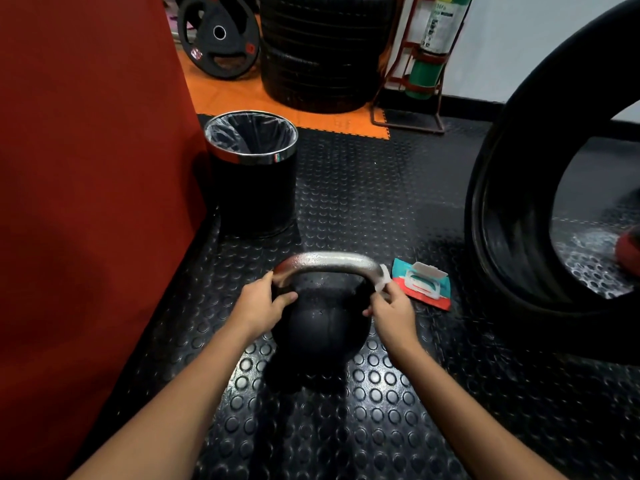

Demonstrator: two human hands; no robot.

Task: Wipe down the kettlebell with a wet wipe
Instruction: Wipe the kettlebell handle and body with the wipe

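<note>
A black kettlebell (322, 327) with a shiny steel handle stands on the studded rubber floor in front of me. My left hand (258, 306) grips the left end of the handle where it meets the ball. Pressed against the handle's right bend is a white wet wipe (383, 280), pinched in my right hand (394, 315). Just right of the kettlebell lies the wipes pack (424, 284), teal and red, with its white lid flipped open.
A black bin (252, 174) with a chrome rim and a plastic liner stands behind the kettlebell on the left, against a red padded wall (86, 202). A large black tyre (512, 202) stands at right. Stacked tyres, a weight plate and a fire extinguisher stand are at the back.
</note>
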